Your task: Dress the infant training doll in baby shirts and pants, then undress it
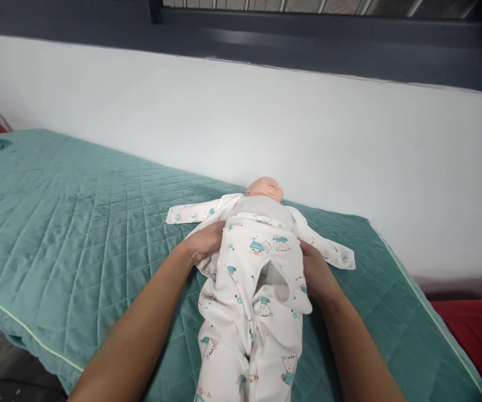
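Both hands at the waist of the dressed doll

The doll with a smooth pinkish plastic head (266,188) lay on its back on the bed under a green quilted cover (98,223), head close to the white wall (241,123), legs toward the wearer. White cloth trousers printed with teal houses and striped animals (241,268) reached high on the torso; an opening between the legs showed pale material inside. Above the waistband, a plain light-grey patch of chest. The white printed top (320,244) had both sleeves spread outward on the cover.

Left hand (208,241): curled at one side of the trousers, near the waist, fingertips out of sight beneath the cloth. Right hand (315,271): against the opposite side, slightly lower, fingers mostly covered. Could not tell how far either was closed, or whether cloth was gripped.

Surroundings: dark grey ledge (266,44) above the wall; red fabric (477,335) beyond the bed's right end; dark floor (6,349) at lower left.
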`<control>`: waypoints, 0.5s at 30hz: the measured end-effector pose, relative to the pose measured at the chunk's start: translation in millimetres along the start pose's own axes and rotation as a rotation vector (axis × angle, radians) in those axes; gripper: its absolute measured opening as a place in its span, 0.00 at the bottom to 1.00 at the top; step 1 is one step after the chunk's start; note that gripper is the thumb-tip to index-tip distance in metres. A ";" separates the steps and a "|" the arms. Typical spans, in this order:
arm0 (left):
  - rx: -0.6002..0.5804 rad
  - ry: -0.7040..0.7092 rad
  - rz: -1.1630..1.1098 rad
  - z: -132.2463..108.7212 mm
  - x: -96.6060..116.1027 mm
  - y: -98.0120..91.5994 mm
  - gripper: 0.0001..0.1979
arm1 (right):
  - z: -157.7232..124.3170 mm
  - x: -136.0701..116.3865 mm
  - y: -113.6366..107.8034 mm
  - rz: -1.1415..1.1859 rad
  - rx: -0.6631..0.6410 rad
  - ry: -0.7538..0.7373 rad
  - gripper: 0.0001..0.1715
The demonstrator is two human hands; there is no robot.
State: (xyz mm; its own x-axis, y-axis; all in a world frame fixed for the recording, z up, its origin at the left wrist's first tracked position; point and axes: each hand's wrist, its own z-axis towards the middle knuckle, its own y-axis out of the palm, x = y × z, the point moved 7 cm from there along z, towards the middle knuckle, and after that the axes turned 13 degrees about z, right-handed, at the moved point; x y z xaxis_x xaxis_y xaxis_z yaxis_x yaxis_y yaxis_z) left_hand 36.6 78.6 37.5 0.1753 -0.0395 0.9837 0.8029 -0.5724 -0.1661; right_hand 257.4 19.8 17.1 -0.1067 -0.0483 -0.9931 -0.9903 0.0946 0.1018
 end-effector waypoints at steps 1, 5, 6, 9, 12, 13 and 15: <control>0.006 0.000 -0.012 0.2 -0.5 0.0 0.16 | -0.6 -2.3 1.6 0.001 0.001 -0.007 0.21; 0.017 -0.006 -0.050 1.5 -5.3 -2.1 0.17 | -3.7 -12.1 5.6 0.013 0.046 -0.036 0.16; 0.005 -0.006 -0.071 2.5 -7.0 -1.9 0.17 | -4.2 -14.1 5.9 0.013 0.060 -0.046 0.14; -0.056 0.014 -0.139 6.6 -11.5 1.1 0.17 | -4.6 -16.9 5.6 -0.003 0.085 -0.071 0.11; -0.078 -0.001 -0.160 10.4 -17.1 3.0 0.13 | -3.6 -14.2 3.7 0.013 0.078 -0.077 0.12; -0.068 -0.014 -0.159 11.1 -18.6 2.7 0.12 | -3.1 -12.4 3.1 0.026 0.070 -0.071 0.12; -0.044 -0.030 -0.157 11.0 -18.7 1.6 0.10 | -2.4 -9.1 1.6 0.054 0.056 -0.058 0.13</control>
State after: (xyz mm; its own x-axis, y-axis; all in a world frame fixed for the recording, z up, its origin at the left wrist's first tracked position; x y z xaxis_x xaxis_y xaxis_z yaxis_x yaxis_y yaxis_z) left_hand 40.9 87.4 18.1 0.0669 0.0774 0.9947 0.7964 -0.6047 -0.0065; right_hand 256.6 18.0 26.5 -0.1529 0.0162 -0.9881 -0.9766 0.1507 0.1536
